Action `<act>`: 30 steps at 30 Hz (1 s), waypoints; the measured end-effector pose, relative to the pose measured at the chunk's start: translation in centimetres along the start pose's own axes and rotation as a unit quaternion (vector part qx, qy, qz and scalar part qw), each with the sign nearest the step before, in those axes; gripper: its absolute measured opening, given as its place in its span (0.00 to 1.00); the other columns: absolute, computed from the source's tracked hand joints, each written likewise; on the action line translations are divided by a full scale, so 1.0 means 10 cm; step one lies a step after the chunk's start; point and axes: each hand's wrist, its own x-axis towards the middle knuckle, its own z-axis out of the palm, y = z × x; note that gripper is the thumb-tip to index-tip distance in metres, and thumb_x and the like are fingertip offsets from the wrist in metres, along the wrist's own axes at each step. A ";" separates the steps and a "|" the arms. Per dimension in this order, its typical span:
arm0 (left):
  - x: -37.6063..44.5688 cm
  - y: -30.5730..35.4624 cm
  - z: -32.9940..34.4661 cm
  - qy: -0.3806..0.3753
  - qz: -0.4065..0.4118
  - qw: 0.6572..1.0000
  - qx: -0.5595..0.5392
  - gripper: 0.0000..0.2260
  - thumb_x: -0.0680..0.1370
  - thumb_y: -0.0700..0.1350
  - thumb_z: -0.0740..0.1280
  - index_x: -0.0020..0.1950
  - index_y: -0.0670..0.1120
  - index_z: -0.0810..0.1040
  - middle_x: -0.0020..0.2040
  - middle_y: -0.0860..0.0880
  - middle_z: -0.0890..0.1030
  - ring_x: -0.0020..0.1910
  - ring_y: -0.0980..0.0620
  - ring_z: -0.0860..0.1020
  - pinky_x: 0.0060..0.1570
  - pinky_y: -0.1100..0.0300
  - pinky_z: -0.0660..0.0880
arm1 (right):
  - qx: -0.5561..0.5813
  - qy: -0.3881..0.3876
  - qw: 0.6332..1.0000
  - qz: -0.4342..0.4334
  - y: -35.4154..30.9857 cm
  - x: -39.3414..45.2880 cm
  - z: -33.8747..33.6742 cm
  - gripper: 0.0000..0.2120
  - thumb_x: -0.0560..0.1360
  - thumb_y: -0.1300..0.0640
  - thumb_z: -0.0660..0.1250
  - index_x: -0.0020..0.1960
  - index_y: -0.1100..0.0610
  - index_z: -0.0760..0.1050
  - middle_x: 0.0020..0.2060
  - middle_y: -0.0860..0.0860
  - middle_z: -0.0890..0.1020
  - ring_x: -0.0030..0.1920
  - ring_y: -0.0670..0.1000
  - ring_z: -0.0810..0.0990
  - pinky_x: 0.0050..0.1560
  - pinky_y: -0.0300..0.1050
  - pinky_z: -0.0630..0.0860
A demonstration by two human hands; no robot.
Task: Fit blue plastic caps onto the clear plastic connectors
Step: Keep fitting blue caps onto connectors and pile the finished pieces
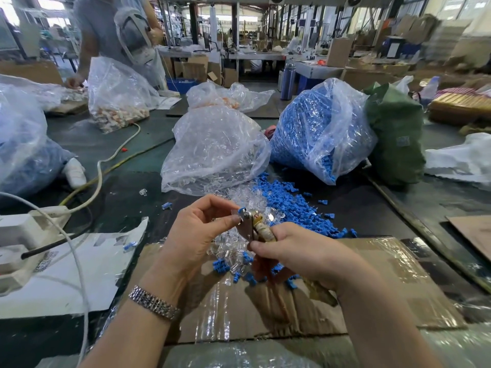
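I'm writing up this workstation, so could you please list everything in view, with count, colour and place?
bag of blue caps: one, clear bag, blue contents, right of centre.
bag of clear connectors: one, clear, centre.
loose blue caps: many, blue, spilled below the bags.
loose clear connectors: many, clear, under the hands.
cardboard sheet: one, brown, taped, front.
green bag: one, right.
white cable: one, left.
metal tool: one, silver with wrapped handle, in the right hand.
left hand: pinches a capped piece at the tool's tip.
right hand: grips the tool.
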 end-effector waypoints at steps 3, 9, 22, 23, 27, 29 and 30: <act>0.01 0.00 0.01 -0.006 -0.007 1.000 -0.003 0.10 0.66 0.39 0.77 0.46 0.43 0.84 0.45 0.45 0.87 0.45 0.53 0.85 0.45 0.66 0.79 | -0.002 -0.005 1.000 0.002 0.00 -0.01 -0.03 0.13 0.83 0.52 0.64 0.46 0.61 0.76 0.45 0.61 0.86 0.48 0.66 0.83 0.60 0.66 0.75; 0.01 -0.04 0.00 0.010 -0.008 1.000 0.020 0.08 0.67 0.41 0.78 0.45 0.46 0.85 0.46 0.45 0.87 0.48 0.50 0.86 0.47 0.65 0.79 | 0.012 0.038 0.999 0.000 0.03 0.04 0.11 0.19 0.83 0.47 0.63 0.38 0.57 0.75 0.30 0.52 0.79 0.31 0.53 0.77 0.39 0.48 0.77; 0.02 0.05 -0.34 0.252 0.058 0.918 0.301 0.08 0.77 0.35 0.71 0.49 0.49 0.82 0.48 0.48 0.83 0.45 0.53 0.80 0.44 0.63 0.77 | -0.143 0.130 0.981 -0.001 -0.03 0.01 -0.07 0.19 0.78 0.38 0.66 0.41 0.53 0.75 0.32 0.46 0.79 0.31 0.45 0.76 0.33 0.49 0.75; 0.02 0.05 -0.41 0.298 0.046 0.882 0.361 0.08 0.77 0.36 0.70 0.48 0.49 0.82 0.50 0.46 0.81 0.45 0.51 0.78 0.45 0.59 0.75 | -0.195 0.174 0.965 0.005 -0.01 0.01 -0.13 0.19 0.77 0.37 0.67 0.40 0.51 0.73 0.32 0.45 0.78 0.31 0.45 0.75 0.31 0.47 0.70; 0.02 0.03 -0.58 0.343 -0.044 0.743 0.573 0.08 0.75 0.38 0.68 0.50 0.49 0.84 0.56 0.40 0.76 0.58 0.37 0.72 0.59 0.41 0.68 | -0.332 0.271 0.899 0.086 0.12 0.12 -0.28 0.19 0.78 0.38 0.65 0.42 0.53 0.67 0.45 0.51 0.76 0.45 0.54 0.76 0.43 0.50 0.73; 0.02 0.02 -0.56 0.309 -0.032 0.739 0.597 0.07 0.75 0.39 0.70 0.50 0.48 0.84 0.56 0.42 0.75 0.59 0.38 0.71 0.60 0.42 0.67 | -0.353 0.280 0.885 0.120 0.23 0.17 -0.30 0.19 0.78 0.39 0.65 0.47 0.54 0.67 0.51 0.53 0.75 0.50 0.57 0.76 0.53 0.55 0.76; 0.02 0.02 -0.53 0.274 -0.013 0.759 0.591 0.07 0.75 0.39 0.70 0.50 0.48 0.84 0.53 0.44 0.76 0.57 0.40 0.73 0.59 0.43 0.69 | -0.360 0.282 0.880 0.131 0.27 0.19 -0.30 0.18 0.78 0.39 0.65 0.49 0.54 0.67 0.52 0.54 0.74 0.53 0.58 0.76 0.56 0.57 0.76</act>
